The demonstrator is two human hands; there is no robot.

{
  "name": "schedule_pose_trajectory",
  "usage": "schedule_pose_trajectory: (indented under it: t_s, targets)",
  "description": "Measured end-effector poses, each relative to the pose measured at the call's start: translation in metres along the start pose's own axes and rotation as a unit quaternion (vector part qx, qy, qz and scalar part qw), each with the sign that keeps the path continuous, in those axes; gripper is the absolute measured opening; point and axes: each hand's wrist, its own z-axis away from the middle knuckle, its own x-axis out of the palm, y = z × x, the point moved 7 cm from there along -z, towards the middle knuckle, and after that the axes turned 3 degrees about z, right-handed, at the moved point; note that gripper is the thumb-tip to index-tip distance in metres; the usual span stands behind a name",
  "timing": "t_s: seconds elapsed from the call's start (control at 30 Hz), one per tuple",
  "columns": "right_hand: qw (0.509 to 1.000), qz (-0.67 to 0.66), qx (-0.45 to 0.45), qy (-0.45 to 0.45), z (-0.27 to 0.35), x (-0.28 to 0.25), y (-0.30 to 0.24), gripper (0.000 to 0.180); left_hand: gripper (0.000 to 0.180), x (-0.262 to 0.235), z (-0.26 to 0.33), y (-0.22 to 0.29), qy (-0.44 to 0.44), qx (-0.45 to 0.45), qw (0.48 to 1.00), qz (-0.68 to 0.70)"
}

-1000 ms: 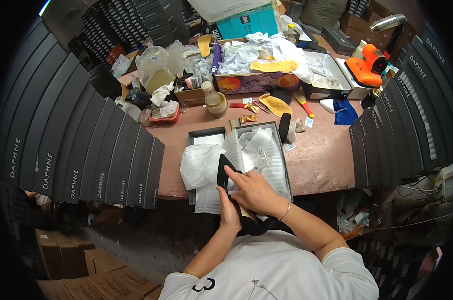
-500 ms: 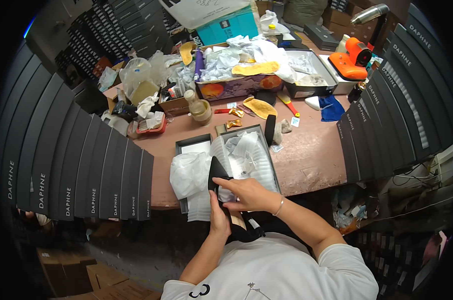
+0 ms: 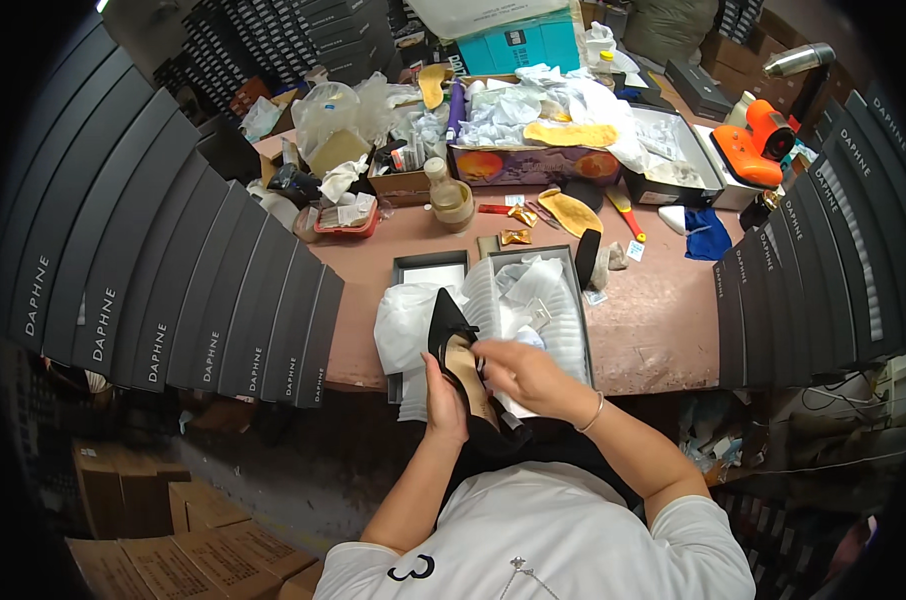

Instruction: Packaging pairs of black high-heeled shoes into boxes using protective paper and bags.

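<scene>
A black pointed-toe shoe with a beige insole stands tilted in front of me, its toe pointing away. My left hand is closed around its left side. At the right edge of the opening, my right hand has bent fingers by a small black bow or strap; they are slightly blurred, and their grip cannot be made out. Just beyond the hands lies an open dark shoebox, lined with white padded wrap. Crumpled white tissue spills over the box lid to its left.
Stacks of dark shoeboxes rise at left and right. Farther back on the pink table stand a glue jar, a purple carton of crumpled paper, yellow pads, a red-yellow brush and an orange device.
The shoe has turned so its insole faces up toward me. My right hand has drawn back from across the toe to the shoe's right edge. The whole view has shifted.
</scene>
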Motion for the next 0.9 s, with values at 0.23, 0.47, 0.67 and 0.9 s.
schedule_pose_trajectory:
  t_s: [0.23,0.47,0.67,0.9]
  targets:
    - [0.994,0.095,0.004,-0.052,-0.032,0.076,0.01,0.064,0.071,0.014,0.039,-0.001,0.04,0.064,0.996,-0.041]
    - [0.985,0.127,0.034,-0.107,-0.012,0.072,-0.013,0.065,0.054,-0.006,-0.002,0.025,-0.064,-0.011,0.997,0.036]
    - [0.989,0.105,0.051,-0.088,-0.003,0.073,-0.008,0.063,0.036,0.001,-0.004,0.032,0.012,0.077,0.995,-0.063]
    - [0.989,0.106,-0.105,0.023,0.041,0.038,-0.038,0.055,0.036,0.019,-0.006,0.043,-0.022,0.093,0.991,-0.096]
